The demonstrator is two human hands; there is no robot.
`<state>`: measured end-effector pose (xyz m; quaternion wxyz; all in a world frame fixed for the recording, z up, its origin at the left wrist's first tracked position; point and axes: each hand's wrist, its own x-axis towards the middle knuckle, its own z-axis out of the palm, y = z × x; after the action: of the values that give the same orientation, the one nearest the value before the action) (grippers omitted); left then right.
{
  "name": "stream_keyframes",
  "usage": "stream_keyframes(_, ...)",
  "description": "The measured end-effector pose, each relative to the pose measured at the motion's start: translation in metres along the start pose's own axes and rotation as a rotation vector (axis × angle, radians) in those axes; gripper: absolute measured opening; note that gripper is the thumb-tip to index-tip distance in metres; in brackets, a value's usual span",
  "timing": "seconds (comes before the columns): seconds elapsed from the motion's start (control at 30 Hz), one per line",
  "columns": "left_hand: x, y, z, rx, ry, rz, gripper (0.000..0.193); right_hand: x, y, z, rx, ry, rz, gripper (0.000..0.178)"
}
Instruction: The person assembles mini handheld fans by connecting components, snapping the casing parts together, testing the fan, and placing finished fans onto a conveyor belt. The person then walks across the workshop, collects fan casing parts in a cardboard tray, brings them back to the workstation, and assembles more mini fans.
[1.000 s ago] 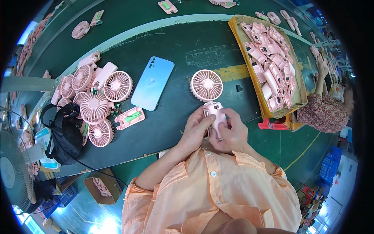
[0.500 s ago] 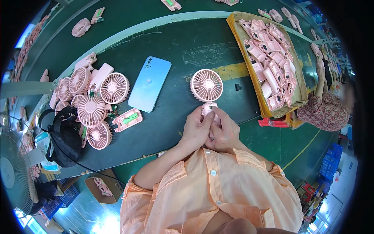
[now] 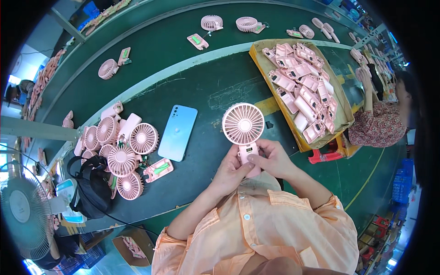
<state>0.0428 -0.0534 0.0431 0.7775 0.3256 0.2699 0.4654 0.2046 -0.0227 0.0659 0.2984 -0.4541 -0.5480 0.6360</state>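
Note:
Upright in front of me is a pink handheld fan (image 3: 243,124) with a round slatted head and a small dark window on its handle. My left hand (image 3: 231,169) wraps the handle's left side. From the right, my right hand (image 3: 274,158) grips the same handle, its thumb lying across the front below the window. The fingers behind the handle are hidden. Left of the fan a blue phone (image 3: 178,133) lies on the green table (image 3: 201,178). Beyond it is a heap of pink fan heads (image 3: 122,160) and an open handle shell (image 3: 159,169) with a green part inside.
A yellow-edged box (image 3: 256,62) full of pink handle shells stands at the right. Fan parts (image 3: 211,23) lie on the belt (image 3: 160,50) at the back. A black bag (image 3: 94,190) and a grey fan (image 3: 25,215) are at left. Another person (image 3: 378,126) sits far right.
The fan head and handle, which looked apart at the neck, now stand joined in my hands. My right hand has shifted up along the handle's side. The whole view has tilted toward the far belt.

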Motion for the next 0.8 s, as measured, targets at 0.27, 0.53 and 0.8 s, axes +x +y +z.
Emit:
stream_keyframes(0.27, 0.028, 0.017, -0.006, 0.043, 0.001, 0.076, 0.056, 0.034, -0.019, -0.017, 0.24, -0.032, 0.011, 0.025)
stream_keyframes(0.53, 0.059, 0.052, -0.039, 0.096, 0.036, 0.214, 0.054, 0.098, -0.044, -0.004, 0.173, -0.076, -0.037, 0.027)
stream_keyframes(0.8, 0.069, 0.038, -0.051, 0.739, 0.287, 0.414, 0.042, 0.239, -0.109, -0.004, -0.564, 0.164, -0.352, 0.028)
